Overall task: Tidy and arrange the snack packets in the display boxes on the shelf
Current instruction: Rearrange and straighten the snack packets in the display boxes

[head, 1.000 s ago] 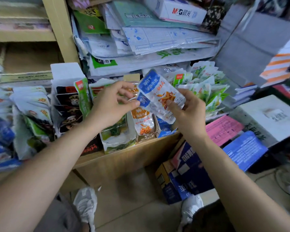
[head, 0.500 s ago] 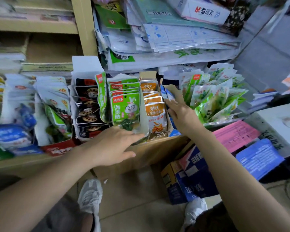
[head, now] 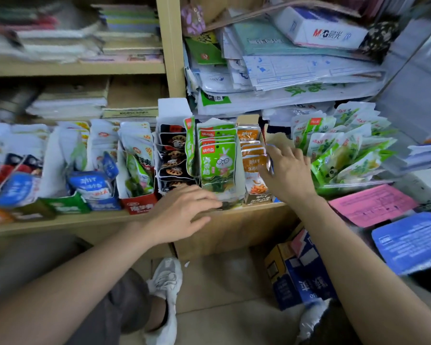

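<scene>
Display boxes of snack packets stand in a row on the wooden shelf [head: 85,220]. In the middle are black lotus-root packets [head: 174,158], green rabbit packets [head: 217,165] and orange packets [head: 253,165]. My left hand [head: 184,210] lies flat with straight fingers against the foot of the green rabbit box. My right hand [head: 291,175] reaches with spread fingers into the slot right of the orange packets, where blue packet edges [head: 271,165] show. Its palm hides most of that box. Loose green packets [head: 346,150] fan out further right.
More boxes with white and blue packets [head: 92,183] and a red box [head: 139,205] fill the shelf's left. Stacked papers [head: 284,70] and a white M&G carton [head: 329,31] lie above. Pink paper [head: 371,202] and blue cartons [head: 301,270] sit at lower right.
Both hands held a blue-and-white packet a second ago. The right hand has carried it down into the slot beside the orange packets, and the left hand has dropped to the green box's foot.
</scene>
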